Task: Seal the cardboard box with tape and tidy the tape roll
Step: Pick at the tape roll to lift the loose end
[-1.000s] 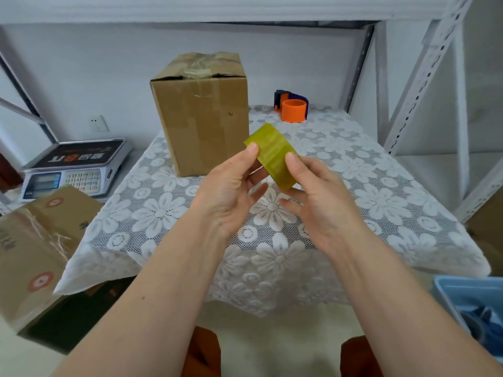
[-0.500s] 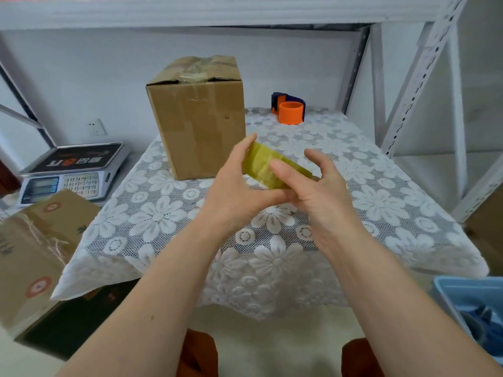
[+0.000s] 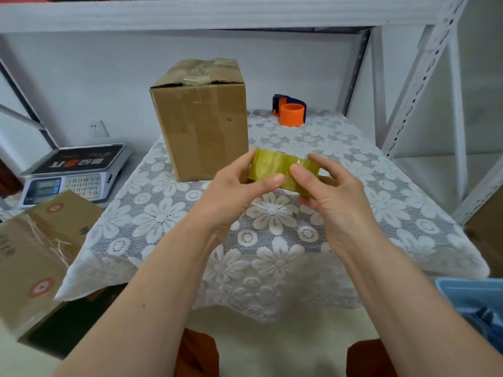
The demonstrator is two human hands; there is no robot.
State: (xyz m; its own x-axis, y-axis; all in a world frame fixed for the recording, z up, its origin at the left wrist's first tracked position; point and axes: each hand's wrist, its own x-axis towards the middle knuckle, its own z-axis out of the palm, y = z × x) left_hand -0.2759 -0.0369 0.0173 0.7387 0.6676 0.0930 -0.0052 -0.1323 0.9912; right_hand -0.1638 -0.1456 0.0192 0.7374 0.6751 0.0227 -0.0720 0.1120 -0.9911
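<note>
A yellowish tape roll (image 3: 275,165) is held above the middle of the table, lying roughly level. My left hand (image 3: 236,186) grips its left end with thumb under and fingers behind. My right hand (image 3: 329,191) holds its right side, the index finger pressed on the tape's face. Behind and to the left stands the cardboard box (image 3: 202,126), upright on the lace tablecloth (image 3: 353,213), its top flaps closed with crumpled clear tape across them.
An orange and blue tape dispenser (image 3: 291,112) sits at the table's back right. A weighing scale (image 3: 70,175) and another cardboard box (image 3: 35,254) are off the table's left. White shelf posts (image 3: 419,77) rise on the right; a blue bin (image 3: 473,303) is at lower right.
The roll has turned from tilted on edge to lying level between my hands. My right index finger has moved onto its face. The view has shifted slightly.
</note>
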